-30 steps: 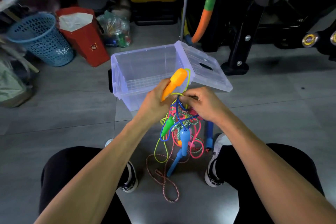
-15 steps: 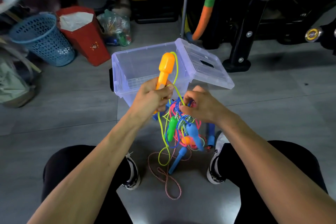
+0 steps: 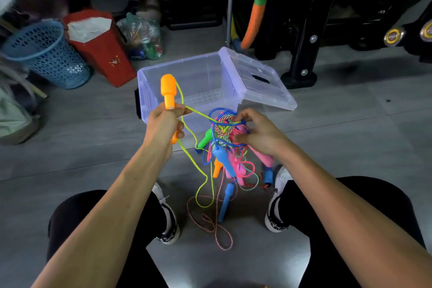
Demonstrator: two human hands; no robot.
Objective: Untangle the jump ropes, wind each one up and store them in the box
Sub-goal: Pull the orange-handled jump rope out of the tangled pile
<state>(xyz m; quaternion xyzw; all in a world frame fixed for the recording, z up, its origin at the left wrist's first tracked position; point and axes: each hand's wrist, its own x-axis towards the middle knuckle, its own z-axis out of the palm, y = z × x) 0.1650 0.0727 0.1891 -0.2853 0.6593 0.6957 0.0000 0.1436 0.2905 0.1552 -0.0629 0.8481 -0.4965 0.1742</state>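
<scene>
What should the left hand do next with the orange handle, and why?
Probably keep drawing the orange handle up and leftward. The left hand grips it, its yellow cord runs taut into the tangle that the right hand holds, and the clear box holds no rope yet.

A single head-worn camera looks forward and steeply down, close over the person's own forearms, with the left hand and right hand near frame centre. Its wide lens (edges visibly bowed) takes in the knees below and the floor beyond.
</scene>
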